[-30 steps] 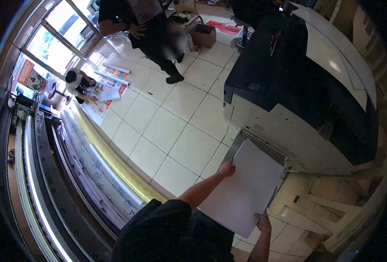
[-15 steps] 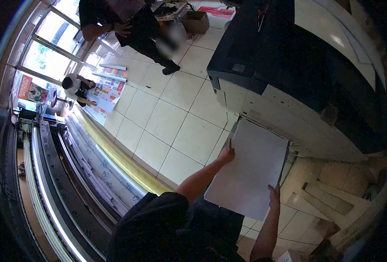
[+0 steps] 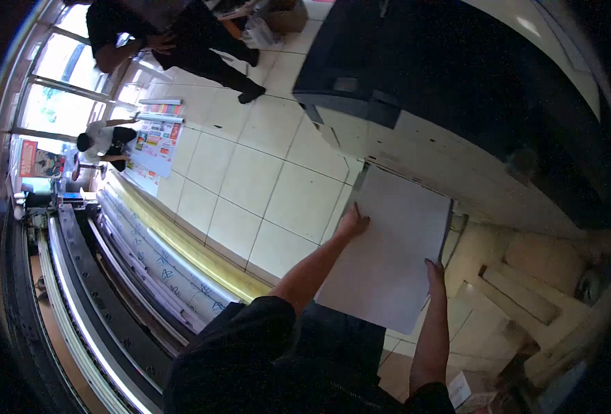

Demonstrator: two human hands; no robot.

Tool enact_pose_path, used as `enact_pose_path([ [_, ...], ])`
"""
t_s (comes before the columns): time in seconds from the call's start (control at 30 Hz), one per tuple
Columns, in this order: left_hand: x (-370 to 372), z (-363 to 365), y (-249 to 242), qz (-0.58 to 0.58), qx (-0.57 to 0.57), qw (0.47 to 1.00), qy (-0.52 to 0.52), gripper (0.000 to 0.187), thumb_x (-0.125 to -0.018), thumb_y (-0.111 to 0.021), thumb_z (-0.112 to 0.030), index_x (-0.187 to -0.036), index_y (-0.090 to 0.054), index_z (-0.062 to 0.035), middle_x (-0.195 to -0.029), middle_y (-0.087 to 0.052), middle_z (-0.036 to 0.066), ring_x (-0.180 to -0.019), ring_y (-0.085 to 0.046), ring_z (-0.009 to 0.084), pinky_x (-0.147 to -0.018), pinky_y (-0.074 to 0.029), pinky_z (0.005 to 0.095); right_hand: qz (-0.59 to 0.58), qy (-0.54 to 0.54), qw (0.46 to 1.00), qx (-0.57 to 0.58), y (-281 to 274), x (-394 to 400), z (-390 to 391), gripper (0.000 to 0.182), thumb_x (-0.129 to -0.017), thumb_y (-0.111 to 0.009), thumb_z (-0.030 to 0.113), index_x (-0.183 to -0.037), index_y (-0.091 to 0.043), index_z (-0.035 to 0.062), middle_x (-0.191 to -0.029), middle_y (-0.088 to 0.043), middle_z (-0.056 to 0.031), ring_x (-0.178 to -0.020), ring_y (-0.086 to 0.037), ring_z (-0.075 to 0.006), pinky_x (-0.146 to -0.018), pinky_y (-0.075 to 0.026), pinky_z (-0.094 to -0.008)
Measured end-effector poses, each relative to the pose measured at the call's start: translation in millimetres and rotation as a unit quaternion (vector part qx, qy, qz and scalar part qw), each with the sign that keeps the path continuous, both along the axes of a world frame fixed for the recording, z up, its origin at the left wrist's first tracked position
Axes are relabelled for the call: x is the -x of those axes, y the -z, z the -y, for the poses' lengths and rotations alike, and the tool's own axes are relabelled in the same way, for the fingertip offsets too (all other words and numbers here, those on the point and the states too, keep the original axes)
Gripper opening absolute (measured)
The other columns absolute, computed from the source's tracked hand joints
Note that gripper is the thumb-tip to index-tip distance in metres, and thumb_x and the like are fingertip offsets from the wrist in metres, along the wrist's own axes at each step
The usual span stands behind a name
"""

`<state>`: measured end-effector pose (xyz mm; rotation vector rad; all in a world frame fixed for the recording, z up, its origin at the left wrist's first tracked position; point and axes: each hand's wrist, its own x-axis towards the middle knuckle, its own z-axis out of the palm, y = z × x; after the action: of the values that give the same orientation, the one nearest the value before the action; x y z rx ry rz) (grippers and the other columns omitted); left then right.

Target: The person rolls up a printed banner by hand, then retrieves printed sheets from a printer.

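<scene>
A large white sheet of paper (image 3: 392, 252), perhaps a stack, lies between my hands, its far edge against the low side of a big dark-and-cream machine (image 3: 416, 145). My left hand (image 3: 352, 223) grips its left edge, fingers over the top near the middle. On the opposite side, my right hand (image 3: 435, 274) holds the right edge with the thumb up and the other fingers mostly hidden. A dark border shows along the paper's right side; whether it is a tray beneath cannot be made out. The near edge sits just in front of my body.
Long rolls of material (image 3: 181, 238) and a wide-format printer (image 3: 78, 290) run along the left. A person in dark clothes (image 3: 174, 41) stands ahead; another person (image 3: 102, 141) crouches by printed sheets (image 3: 154, 145) on the tiled floor. A cardboard box (image 3: 285, 15) stands behind.
My view has shifted, so the machine and paper appear further left and higher. My right hand sits slightly farther up the paper's edge. The standing person's legs and the crouching person's arms have moved.
</scene>
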<state>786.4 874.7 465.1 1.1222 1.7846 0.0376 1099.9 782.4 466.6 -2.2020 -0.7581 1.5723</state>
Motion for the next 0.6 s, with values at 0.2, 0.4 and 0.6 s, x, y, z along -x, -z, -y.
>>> enact_pose_path([
  [0.2,-3.5,1.1,10.1,0.123,-0.042,0.979,-0.159,0.079,-0.083,-0.063,-0.028,-0.14,-0.016,-0.0008,-0.126,-0.045,0.027,-0.108,-0.051,0.0295,-0.091,-0.042,0.0387,0.113,0.006,0.993,-0.035,35.1,1.9,10.0,0.064,-0.08,-0.061,0.022,-0.134,-0.035,0.0006,-0.127,-0.049,-0.0147,-0.117,-0.045,-0.0281,-0.1,-0.034,-0.0349],
  [0.4,24.8,46.7,-3.8,0.187,-0.06,0.973,-0.123,0.072,-0.082,-0.06,-0.029,-0.139,-0.024,-0.0031,-0.127,-0.046,0.026,-0.119,-0.045,0.0357,-0.097,-0.038,0.0405,-0.018,0.014,0.994,-0.107,-4.2,-2.3,18.7,0.06,-0.08,-0.061,0.019,-0.132,-0.038,0.0031,-0.123,-0.051,-0.0135,-0.111,-0.049,-0.0256,-0.096,-0.037,-0.0342],
  [0.6,16.3,32.9,-12.0,0.095,-0.097,0.991,-0.009,0.072,-0.085,-0.056,-0.03,-0.139,-0.021,0.0021,-0.13,-0.042,0.028,-0.121,-0.042,0.0381,-0.1,-0.035,0.0398,-0.004,-0.006,0.999,-0.037,14.0,-3.0,-0.9,0.054,-0.08,-0.061,0.024,-0.126,-0.046,0.0025,-0.113,-0.058,-0.0119,-0.105,-0.053,-0.0256,-0.091,-0.039,-0.0344],
])
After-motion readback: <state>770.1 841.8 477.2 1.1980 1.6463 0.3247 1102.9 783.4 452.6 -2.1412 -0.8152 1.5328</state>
